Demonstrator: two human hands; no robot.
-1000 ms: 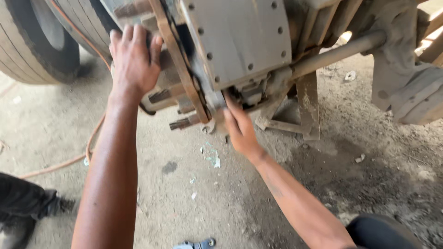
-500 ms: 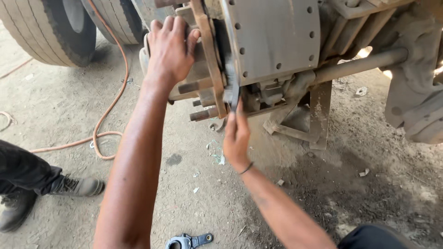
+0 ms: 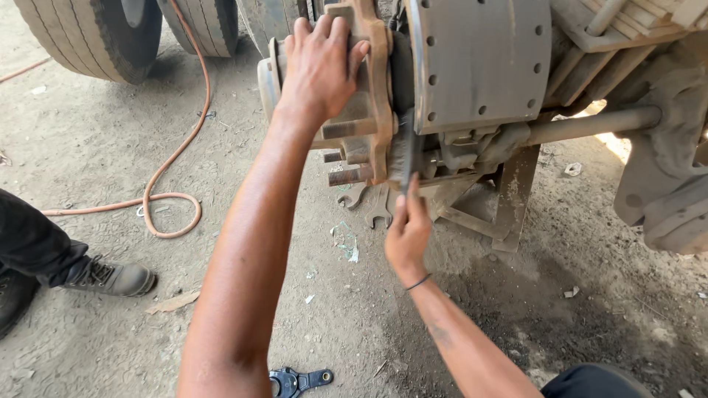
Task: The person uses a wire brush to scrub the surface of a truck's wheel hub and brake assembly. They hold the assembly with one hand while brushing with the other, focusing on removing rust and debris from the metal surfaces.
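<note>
- Camera moved closer since earlier frame; both hands stayed on hub.
- left hand (image 3: 321, 70): fingers spread flat on rusty wheel hub (image 3: 365, 96), gripping nothing.
- right hand (image 3: 407, 232) below hub, pinching dark thin tool (image 3: 408, 151) (kind unclear).
- Counts: two tyres (image 3: 96, 33), one orange hose (image 3: 173, 147), left of hub.

- An orange hose (image 3: 173, 158) snakes over the dusty ground and loops left of the support stand (image 3: 509, 199).
- Two big tyres (image 3: 125, 29) stand at upper left, far from the stand.
- Another person's dark boot (image 3: 110, 278) rests at lower left, well apart from the stand.
- Two open-ended spanners (image 3: 369, 203) lie on the ground just left of the stand.
- A small blue-and-black tool (image 3: 299, 381) lies at the bottom edge, below and left of the stand.
</note>
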